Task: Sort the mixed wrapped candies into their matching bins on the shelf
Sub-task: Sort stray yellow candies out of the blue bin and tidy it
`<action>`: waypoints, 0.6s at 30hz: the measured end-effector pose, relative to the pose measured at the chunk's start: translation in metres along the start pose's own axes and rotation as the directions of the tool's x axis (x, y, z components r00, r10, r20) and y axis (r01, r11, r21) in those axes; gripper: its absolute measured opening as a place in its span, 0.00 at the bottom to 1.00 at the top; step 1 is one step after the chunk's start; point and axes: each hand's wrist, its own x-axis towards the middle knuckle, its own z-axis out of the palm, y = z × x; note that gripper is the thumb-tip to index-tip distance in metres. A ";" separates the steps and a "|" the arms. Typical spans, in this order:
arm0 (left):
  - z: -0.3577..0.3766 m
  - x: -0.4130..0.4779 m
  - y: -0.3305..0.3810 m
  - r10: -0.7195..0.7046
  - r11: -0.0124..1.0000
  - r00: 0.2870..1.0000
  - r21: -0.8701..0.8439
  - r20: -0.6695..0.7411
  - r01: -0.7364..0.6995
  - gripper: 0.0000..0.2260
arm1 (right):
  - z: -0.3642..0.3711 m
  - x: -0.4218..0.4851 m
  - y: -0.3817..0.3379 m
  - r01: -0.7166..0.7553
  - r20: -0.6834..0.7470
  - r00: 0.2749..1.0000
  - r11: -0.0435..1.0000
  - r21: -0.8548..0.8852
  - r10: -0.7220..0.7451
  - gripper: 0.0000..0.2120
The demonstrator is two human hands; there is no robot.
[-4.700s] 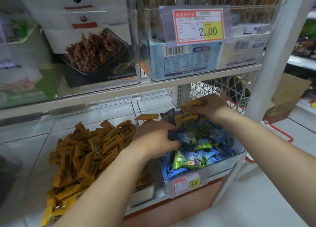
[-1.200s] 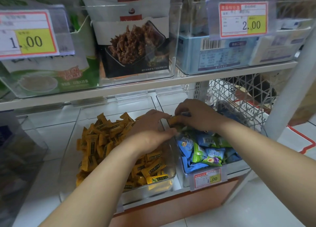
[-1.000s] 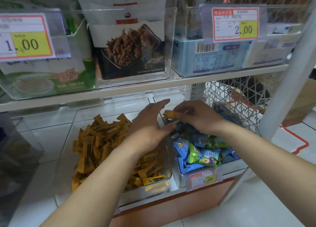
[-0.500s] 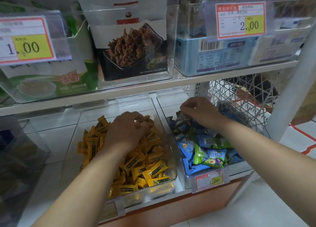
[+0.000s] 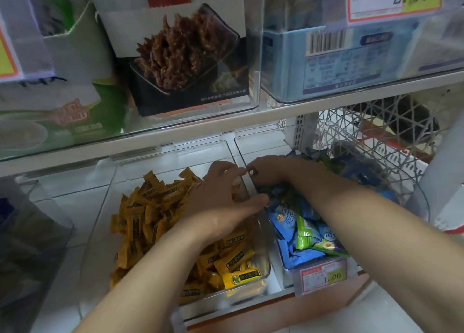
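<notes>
Head view, lower shelf (image 5: 70, 207). Left bin (image 5: 173, 154) holds yellow candies (image 5: 150, 214); right bin (image 5: 261, 144), with the price tag (image 5: 324, 275) on its front, holds blue and green candies (image 5: 306, 229). Change over the last half second: the left hand (image 5: 221, 199) was resting palm-down on the yellow pile and has now swung back to the clear wall between the two bins, thumb reaching over it toward the blue side. Its grip is open, fingers spread, nothing seen in it. The right hand (image 5: 271, 169) stays at the back of the right bin, fingers curled down and pointing toward the left hand. Whether its grip holds a wrapper cannot be told: the fingertips are blurred and partly hidden. Reading: the last yellow piece looks delivered and the hands are meeting for another pass across the wall. No stray yellow wrapper shows on top of the blue and green pile, so anything left is probably buried at the back. Risk: blue wrappers nudged over the low wall.
</notes>
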 end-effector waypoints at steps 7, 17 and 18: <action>0.000 0.000 -0.004 0.011 0.996 1.000 -0.091 -0.017 -0.013 0.38 | -0.004 -0.014 0.017 -0.075 -0.106 0.992 0.994 -0.078 0.067 0.17; 0.003 0.001 -0.004 0.005 0.994 0.999 -0.104 -0.040 -0.009 0.37 | 0.010 -0.005 0.003 0.053 -0.125 0.991 0.991 0.125 -0.037 0.22; 0.004 0.000 -0.004 0.008 0.994 0.999 -0.106 -0.040 -0.013 0.36 | 0.012 -0.003 0.002 0.037 -0.060 0.998 0.994 0.099 -0.031 0.23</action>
